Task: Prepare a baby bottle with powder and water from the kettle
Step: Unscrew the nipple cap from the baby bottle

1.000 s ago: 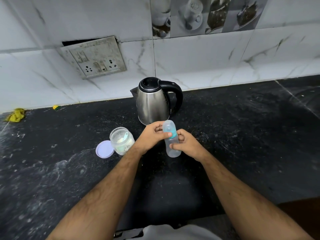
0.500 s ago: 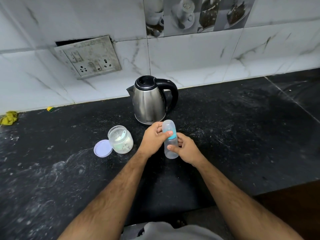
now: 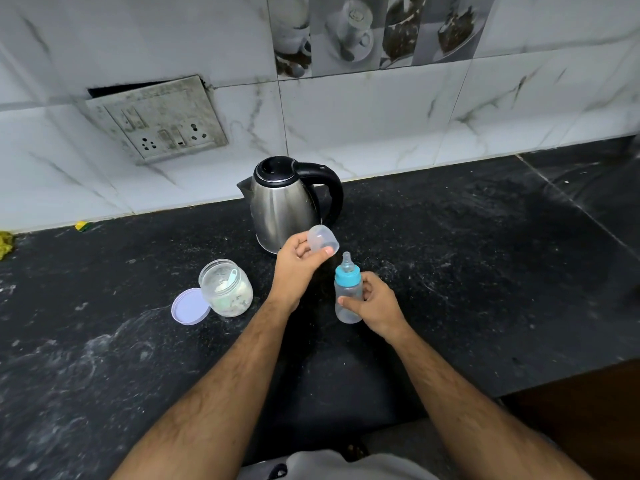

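Now cap (image 3: pixel 322 239) in L hand (image 3: pixel 298 268), just beside kettle (image 3: pixel 281 206).

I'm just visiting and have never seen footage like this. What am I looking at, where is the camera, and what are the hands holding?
No machine here: a person wears a camera on the head, looking down at their own arms. The left hand holds a clear cap. The right hand grips a small bottle with a blue collar and teat on top. On the dark counter stand a steel kettle and an open jar of powder with a scoop inside; its lid lies beside it. A socket plate hangs on the tiled wall.
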### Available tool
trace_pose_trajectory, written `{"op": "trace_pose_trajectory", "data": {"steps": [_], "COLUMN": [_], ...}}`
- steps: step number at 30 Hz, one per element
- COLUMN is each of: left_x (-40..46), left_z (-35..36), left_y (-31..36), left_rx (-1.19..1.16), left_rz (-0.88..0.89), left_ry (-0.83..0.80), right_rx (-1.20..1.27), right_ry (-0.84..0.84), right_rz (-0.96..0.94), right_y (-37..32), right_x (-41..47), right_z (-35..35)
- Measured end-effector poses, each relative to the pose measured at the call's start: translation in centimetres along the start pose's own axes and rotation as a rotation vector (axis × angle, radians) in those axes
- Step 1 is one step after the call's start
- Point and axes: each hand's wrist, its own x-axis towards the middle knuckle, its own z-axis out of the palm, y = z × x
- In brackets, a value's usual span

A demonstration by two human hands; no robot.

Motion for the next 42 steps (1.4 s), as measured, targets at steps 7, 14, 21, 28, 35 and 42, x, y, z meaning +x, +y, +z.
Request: {"op": "trace_pose_trajectory", "data": {"steps": [7, 14, 21, 28, 35, 42], "left_x": [2.6, 3.9, 4.3, 4.1, 3.8, 2.5], "left_z": [0.5, 1.7, 1.9, 1.7, 0.6, 0.0], "left_y": [-3.3, -6.3, -7.5, -8.1, -6.3, -1.2], "left_rx": [0.308, 0.702, 0.869, 0.869, 0.676, 0.102], "left_rz": [-0.025, -0.052, -0.113, -0.129, -0.076, -0.025], "left_ry": [0.026, 0.037, 0.040, 0.007, 0.096, -0.215], "right_rx": [-0.012, -0.058, -0.070, -0.072, 0.010, 0.269], "right_ry": [0.109, 0.120, 0.077, 0.052, 0.012, -0.197], "right_rz": [0.011, -0.010, -0.020, -0.032, -0.056, 0.031], "right_y": [0.1, 0.1, 0.3, 0.1, -0.5, -2.6], "right_x": [2.0, 3.5, 4.0, 4.4, 4.2, 3.4], "right_z": [-3.2, -4.9, -5.5, -5.2, -4.9, -2.8]}}
